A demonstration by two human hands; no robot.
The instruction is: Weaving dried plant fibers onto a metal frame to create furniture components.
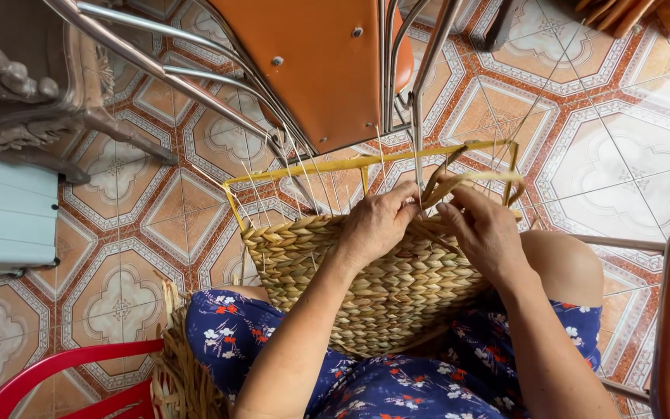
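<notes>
Half-woven basket [366, 287] looks light, flexible; yellow frame [312, 168] stiff. Your left hand [374, 225] and right hand [486, 233] pinch the loose strands [459, 182] at the rim; grip there.

Patterned orange floor tiles [630, 147], orange metal-legged chair [312, 70], red plastic chair [56, 372]

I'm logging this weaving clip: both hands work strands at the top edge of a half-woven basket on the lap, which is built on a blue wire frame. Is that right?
Not quite: the head view shows the frame is yellow, not blue. The rest holds: left hand and right hand work strands at the top edge of the half-woven basket on the lap.
</notes>
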